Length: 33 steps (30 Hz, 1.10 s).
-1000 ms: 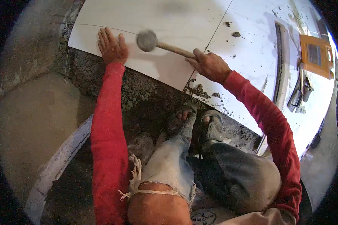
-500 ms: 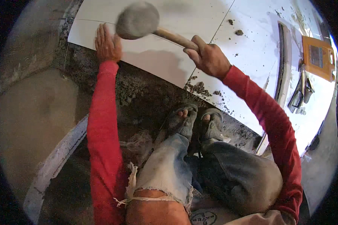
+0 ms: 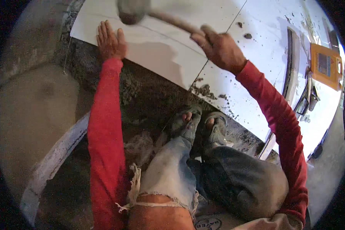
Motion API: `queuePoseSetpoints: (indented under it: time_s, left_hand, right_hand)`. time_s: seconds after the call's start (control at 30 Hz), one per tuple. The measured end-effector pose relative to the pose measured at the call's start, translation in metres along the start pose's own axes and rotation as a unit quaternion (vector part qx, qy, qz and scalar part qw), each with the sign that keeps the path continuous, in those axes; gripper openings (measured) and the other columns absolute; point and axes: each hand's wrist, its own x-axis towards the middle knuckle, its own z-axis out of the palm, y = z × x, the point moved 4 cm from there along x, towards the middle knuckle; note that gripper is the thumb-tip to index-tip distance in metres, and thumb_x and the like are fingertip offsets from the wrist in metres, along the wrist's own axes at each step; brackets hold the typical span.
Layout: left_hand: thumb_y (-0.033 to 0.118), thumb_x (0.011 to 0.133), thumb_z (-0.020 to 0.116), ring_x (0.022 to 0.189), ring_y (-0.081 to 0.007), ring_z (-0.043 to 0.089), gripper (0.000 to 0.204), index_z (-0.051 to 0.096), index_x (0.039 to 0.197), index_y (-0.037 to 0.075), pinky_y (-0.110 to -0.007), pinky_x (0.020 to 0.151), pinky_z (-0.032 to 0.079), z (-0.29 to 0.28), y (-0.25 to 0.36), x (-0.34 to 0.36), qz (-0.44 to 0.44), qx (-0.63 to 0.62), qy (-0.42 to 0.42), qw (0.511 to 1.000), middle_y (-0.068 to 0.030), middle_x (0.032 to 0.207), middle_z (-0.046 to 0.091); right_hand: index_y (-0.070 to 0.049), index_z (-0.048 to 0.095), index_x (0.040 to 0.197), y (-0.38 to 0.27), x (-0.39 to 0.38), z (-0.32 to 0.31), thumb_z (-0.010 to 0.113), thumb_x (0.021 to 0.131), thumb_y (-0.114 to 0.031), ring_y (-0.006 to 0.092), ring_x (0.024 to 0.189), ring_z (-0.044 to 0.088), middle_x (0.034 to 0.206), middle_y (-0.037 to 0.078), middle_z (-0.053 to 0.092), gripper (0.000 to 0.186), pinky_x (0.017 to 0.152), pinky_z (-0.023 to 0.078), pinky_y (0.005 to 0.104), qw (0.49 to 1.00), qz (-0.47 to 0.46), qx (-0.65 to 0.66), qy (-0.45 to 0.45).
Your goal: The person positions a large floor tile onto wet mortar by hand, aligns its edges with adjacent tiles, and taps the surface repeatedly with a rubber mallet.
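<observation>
My right hand is closed round the wooden handle of a mallet. Its thick grey head, blurred by motion, hangs over the floor tiles at the top of the view, partly cut off by the edge. Flat on a white floor tile lies my left hand, fingers stretched out, near the tile's left end and its front edge. The mallet's head is just beyond those fingers to the right. A thin joint runs between this tile and the tile on its right.
Mortar crumbs lie along the tile edge by my feet. Dark rough bedding borders the tiles. At right are a long straight bar, an orange plastic case and hand tools. A pale curved strip runs at lower left.
The mallet and my right hand have moved; the head is now higher in the view and farther left. My left hand remains flat on the tile.
</observation>
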Motion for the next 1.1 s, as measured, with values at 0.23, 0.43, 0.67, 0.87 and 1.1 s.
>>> queuePoseSetpoints:
  time_s: [0.23,0.43,0.67,0.87,1.1]
  left_hand:
    - [0.042,0.104,0.049,0.153,-0.0403,0.028,0.072,0.028,0.158,-0.001,-0.056,0.123,0.024,-0.005,0.006,0.003,0.012,0.058,-0.002,0.998,-0.0237,0.165,0.028]
    - [0.04,0.102,0.049,0.154,-0.0405,0.025,0.075,0.026,0.16,-0.001,-0.055,0.126,0.018,-0.017,0.014,0.007,-0.041,0.013,-0.039,0.998,-0.024,0.166,0.027]
    - [0.037,0.101,0.052,0.155,-0.0402,0.023,0.075,0.025,0.16,-0.002,-0.054,0.126,0.019,-0.02,0.018,0.004,-0.056,0.006,-0.04,0.998,-0.0244,0.166,0.025]
    - [0.038,0.101,0.052,0.156,-0.0402,0.021,0.078,0.022,0.16,-0.003,-0.055,0.126,0.019,-0.02,0.017,0.009,-0.057,-0.003,-0.05,0.997,-0.0251,0.167,0.024]
    - [0.041,0.099,0.056,0.155,-0.0458,0.015,0.086,0.018,0.158,-0.01,-0.056,0.127,0.014,-0.023,0.021,0.004,-0.108,0.016,-0.016,0.994,-0.0329,0.165,0.019]
  right_hand:
    - [-0.005,0.049,0.11,-0.004,0.031,0.017,0.056,0.105,-0.04,0.0461,0.061,0.066,0.062,0.022,0.061,0.035,0.052,0.05,0.0551,0.992,0.103,-0.014,-0.077]
    - [-0.006,0.05,0.107,-0.004,0.065,0.035,0.052,0.107,-0.04,0.0478,0.064,0.066,0.066,0.023,0.063,0.034,0.055,0.05,0.0572,0.997,0.06,0.0,-0.041]
    - [-0.004,0.052,0.105,-0.008,0.113,0.056,0.055,0.106,-0.036,0.0517,0.064,0.063,0.063,0.027,0.059,0.033,0.054,0.049,0.0572,0.995,0.055,0.075,0.026]
    - [-0.002,0.051,0.112,-0.017,0.151,0.079,0.055,0.107,-0.033,0.051,0.064,0.064,0.066,0.027,0.061,0.032,0.054,0.048,0.0576,0.998,0.056,0.018,-0.001]
    - [-0.003,0.051,0.103,-0.021,0.175,0.086,0.054,0.107,-0.037,0.0491,0.062,0.064,0.065,0.025,0.062,0.034,0.053,0.048,0.056,0.996,0.056,0.066,-0.009]
